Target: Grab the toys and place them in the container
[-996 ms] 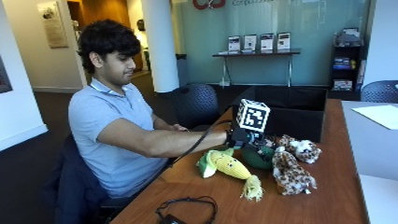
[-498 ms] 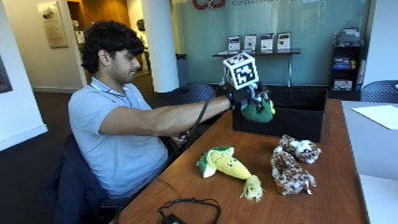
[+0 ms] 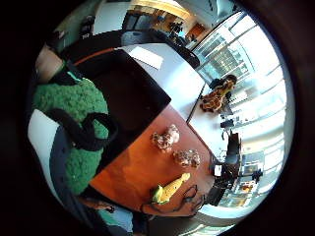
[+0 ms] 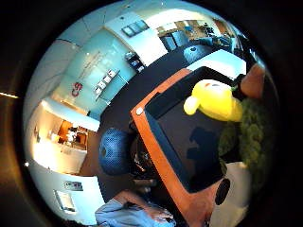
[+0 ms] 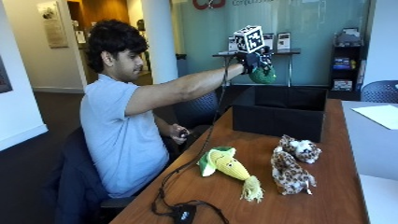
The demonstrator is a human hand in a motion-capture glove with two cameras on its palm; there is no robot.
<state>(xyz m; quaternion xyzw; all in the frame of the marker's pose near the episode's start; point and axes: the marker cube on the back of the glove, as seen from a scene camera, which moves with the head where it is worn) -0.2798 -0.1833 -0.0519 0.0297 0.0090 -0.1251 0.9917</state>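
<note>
1. Currently, a green plush toy (image 5: 264, 75) is held in the gloved right hand (image 5: 253, 60), whose fingers are curled round it; the arm is stretched out and raised, so that the toy is carried high above the near edge of the black container (image 5: 280, 112).
2. From the thumb side palm view, a yellow part of the same toy (image 4: 215, 100) is seen hanging over the dark inside of the container (image 4: 189, 142), which suggests the toy is lifted this high to clear the wall before being let go.
3. At the far end of the wooden desk (image 5: 217, 196) the container is set, open side up, so that things can be dropped in from above.
4. Nearer on the desk, three toys are left lying: a corn-shaped toy (image 5: 227, 165) with green leaves, and two spotted plush animals (image 5: 291, 175) (image 5: 300, 148) just beside each other.
5. Judging by this, one toy is about to be placed and three are not yet picked up.
6. On the lap, the bare hand (image 5: 178, 134) is kept, away from the toys.
</note>
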